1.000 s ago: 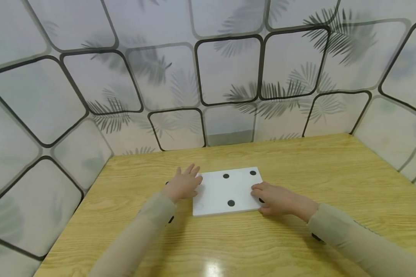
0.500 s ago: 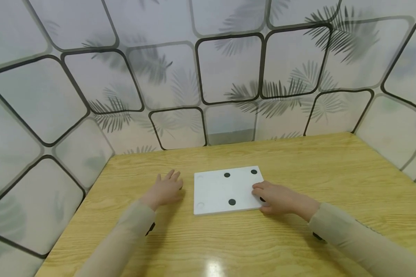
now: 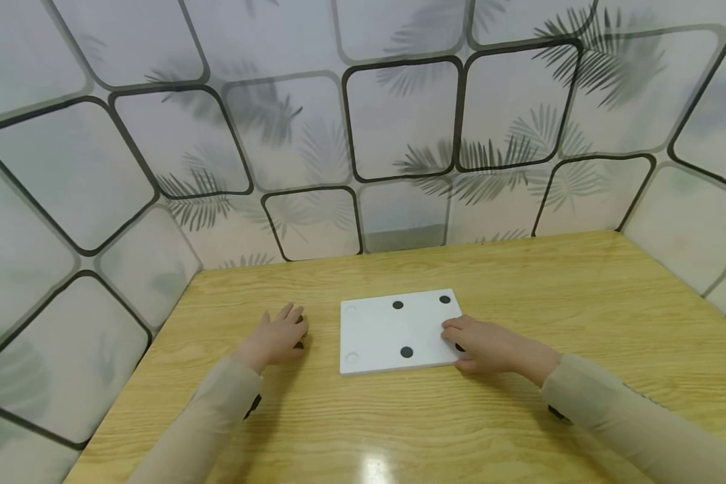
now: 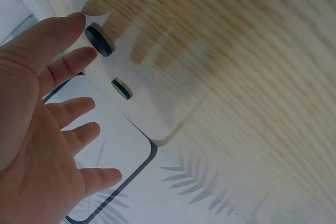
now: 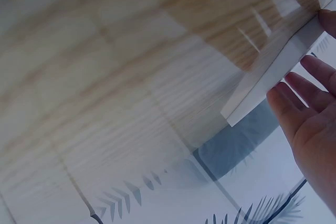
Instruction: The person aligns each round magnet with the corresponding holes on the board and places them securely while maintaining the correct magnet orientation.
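Note:
A thin white board (image 3: 372, 329) lies flat on the table, with several black discs (image 3: 407, 352) set along it and two shallow round recesses (image 3: 352, 357) at its left end. My right hand (image 3: 490, 346) holds the board's near right corner, fingers on top and thumb at the edge, partly covering one disc. Left of the board, my left hand (image 3: 272, 343) hovers with spread fingers beside two loose black discs. In the left wrist view, the thumb and index fingertips are right at the nearer disc (image 4: 100, 41), and the farther disc (image 4: 121, 88) lies beyond.
A wood-grain table (image 3: 363, 417) carries everything. Behind it and on both sides rise pale walls (image 3: 399, 121) patterned with rounded squares and fern leaves. A dark strap piece (image 3: 253, 406) shows under the left sleeve.
My left hand has moved left, off the board's left end and over to the loose discs, uncovering the two recesses. My right hand stays on the board's corner.

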Demonstrator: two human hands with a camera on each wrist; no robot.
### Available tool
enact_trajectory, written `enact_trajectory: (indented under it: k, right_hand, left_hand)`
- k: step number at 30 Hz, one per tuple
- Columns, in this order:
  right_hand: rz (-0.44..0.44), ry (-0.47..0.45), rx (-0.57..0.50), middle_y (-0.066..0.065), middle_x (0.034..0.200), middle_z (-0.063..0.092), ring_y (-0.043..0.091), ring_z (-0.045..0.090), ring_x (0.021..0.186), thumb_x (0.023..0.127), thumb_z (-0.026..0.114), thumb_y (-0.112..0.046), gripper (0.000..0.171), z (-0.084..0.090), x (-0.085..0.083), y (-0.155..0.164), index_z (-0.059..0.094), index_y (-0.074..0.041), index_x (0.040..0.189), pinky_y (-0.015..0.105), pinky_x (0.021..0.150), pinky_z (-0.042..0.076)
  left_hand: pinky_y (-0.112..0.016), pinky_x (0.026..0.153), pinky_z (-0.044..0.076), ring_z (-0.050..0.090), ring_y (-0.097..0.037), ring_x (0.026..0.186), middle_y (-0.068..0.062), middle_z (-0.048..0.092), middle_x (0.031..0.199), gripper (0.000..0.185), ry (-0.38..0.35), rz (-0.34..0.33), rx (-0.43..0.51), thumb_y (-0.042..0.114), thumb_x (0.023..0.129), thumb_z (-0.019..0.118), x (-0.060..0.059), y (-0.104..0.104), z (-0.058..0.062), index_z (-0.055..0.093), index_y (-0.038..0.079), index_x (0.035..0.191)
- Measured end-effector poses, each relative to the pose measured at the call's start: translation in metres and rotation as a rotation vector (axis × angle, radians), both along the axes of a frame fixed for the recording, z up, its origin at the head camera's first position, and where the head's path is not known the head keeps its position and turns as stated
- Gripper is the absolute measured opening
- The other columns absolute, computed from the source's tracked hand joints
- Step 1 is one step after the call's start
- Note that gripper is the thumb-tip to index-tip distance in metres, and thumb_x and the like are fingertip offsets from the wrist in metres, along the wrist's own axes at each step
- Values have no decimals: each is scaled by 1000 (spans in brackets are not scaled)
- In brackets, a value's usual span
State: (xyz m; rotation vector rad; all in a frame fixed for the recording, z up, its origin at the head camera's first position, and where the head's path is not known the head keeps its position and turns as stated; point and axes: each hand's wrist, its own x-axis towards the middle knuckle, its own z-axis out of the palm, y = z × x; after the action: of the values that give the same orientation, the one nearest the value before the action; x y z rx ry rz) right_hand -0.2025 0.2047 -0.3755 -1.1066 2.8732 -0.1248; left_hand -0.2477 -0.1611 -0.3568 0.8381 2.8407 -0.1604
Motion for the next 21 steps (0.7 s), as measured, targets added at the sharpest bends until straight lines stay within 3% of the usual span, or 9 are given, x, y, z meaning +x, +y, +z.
enact_trajectory:
  k: [21]
  right_hand:
    - [-19, -30, 9, 19, 124, 45, 34, 41, 114, 80, 63, -21, 46, -1, -2, 0, 50, 3, 117, 45, 92, 38]
  left_hand:
    - [-67, 91, 21, 16, -41, 127, -25, 20, 140, 19, -51, 77, 33, 22, 88, 56, 6, -7, -2, 44, 11, 77]
